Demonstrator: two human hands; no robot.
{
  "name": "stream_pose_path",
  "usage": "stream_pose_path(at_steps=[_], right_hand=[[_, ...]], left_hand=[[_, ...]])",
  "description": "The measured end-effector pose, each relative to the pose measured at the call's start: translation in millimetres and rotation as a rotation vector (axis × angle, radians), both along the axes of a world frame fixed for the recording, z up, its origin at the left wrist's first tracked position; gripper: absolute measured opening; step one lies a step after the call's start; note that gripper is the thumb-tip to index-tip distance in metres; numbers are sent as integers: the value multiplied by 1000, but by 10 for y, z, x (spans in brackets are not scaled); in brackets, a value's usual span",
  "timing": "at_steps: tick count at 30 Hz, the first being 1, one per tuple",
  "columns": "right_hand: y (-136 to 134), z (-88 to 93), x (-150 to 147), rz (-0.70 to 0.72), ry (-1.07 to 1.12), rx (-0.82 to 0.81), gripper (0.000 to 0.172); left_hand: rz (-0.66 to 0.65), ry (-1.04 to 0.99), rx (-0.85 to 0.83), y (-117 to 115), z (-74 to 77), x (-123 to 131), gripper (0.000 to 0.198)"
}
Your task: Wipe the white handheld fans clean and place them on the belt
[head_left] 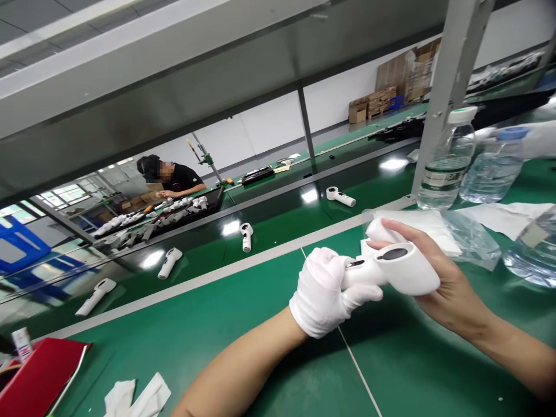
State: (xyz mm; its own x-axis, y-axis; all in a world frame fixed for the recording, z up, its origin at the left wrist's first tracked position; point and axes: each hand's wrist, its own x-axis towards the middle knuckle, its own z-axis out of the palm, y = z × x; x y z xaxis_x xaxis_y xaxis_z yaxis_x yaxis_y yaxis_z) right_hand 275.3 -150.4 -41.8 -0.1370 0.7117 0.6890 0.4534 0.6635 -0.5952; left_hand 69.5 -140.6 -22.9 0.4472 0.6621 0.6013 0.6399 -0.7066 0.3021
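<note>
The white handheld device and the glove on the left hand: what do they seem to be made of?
The white handheld device looks like moulded plastic, probably, with a smooth satin finish and even curves. The glove looks like thin cotton fabric: matte, with soft wrinkles at the fingers.

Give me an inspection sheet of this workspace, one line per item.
Surface: green workbench with a thin white line across it.
Job's things: white handheld device, held at both ends.
Clutter: water bottles, plastic bag, white cloth, red folder.
Grippers: gloved left hand on the handle; bare right hand around the wide head.
Cables: nothing seen.
Surroundings: green conveyor carrying similar devices; co-worker beyond it; cardboard cartons.
</note>
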Motion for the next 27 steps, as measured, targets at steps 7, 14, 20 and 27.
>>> stream_pose_path(at_steps=[7,14,20,27], right_hand=[[24,-25,-19,-65,-11,-81,51],[84,-3,26,-254,-15,-101,30],[130,8,18,-329,-13,-104,28],[128,-104,-21,-248,-96,-46,31]], left_hand=[[1,104,-89,-62,179,5,63],[67,-121,-625,15,154,4,49],[272,-23,-475,954,52,-205,43],[358,193,-491,1790,-156,-247,28]])
